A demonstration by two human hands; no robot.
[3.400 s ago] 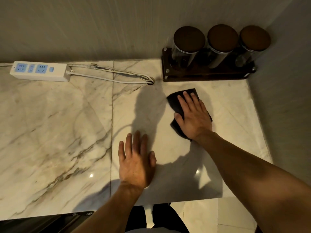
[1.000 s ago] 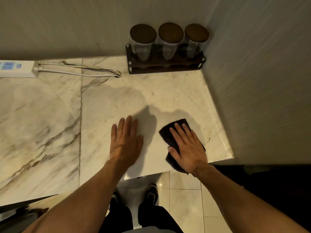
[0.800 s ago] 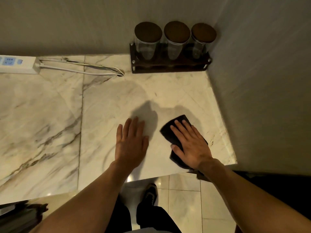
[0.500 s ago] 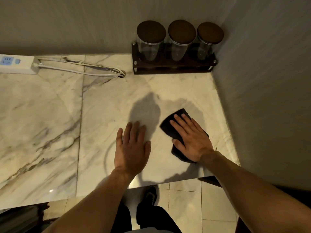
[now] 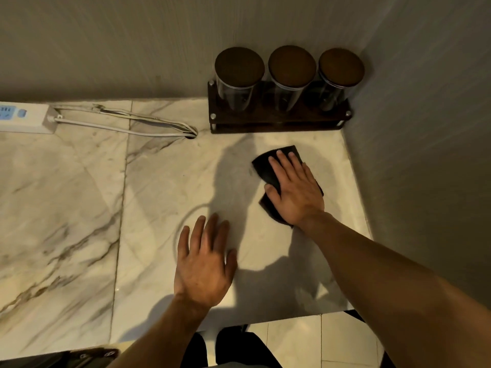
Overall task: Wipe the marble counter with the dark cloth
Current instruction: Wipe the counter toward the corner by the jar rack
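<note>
The dark cloth (image 5: 267,168) lies flat on the white marble counter (image 5: 66,208), right of centre. My right hand (image 5: 295,191) presses palm-down on the cloth, fingers spread and pointing toward the back wall, covering most of it. My left hand (image 5: 206,261) rests flat on the bare marble, nearer the front edge and to the left of the cloth, fingers apart and holding nothing.
A dark wooden rack (image 5: 279,122) with three lidded glass jars (image 5: 239,78) stands in the back right corner. A white power strip (image 5: 24,116) and its cable (image 5: 127,128) lie along the back wall at left. A wall bounds the counter on the right.
My right hand has slid the cloth away from the front edge toward the jar rack. The left hand stays flat on the marble, roughly where it was.
</note>
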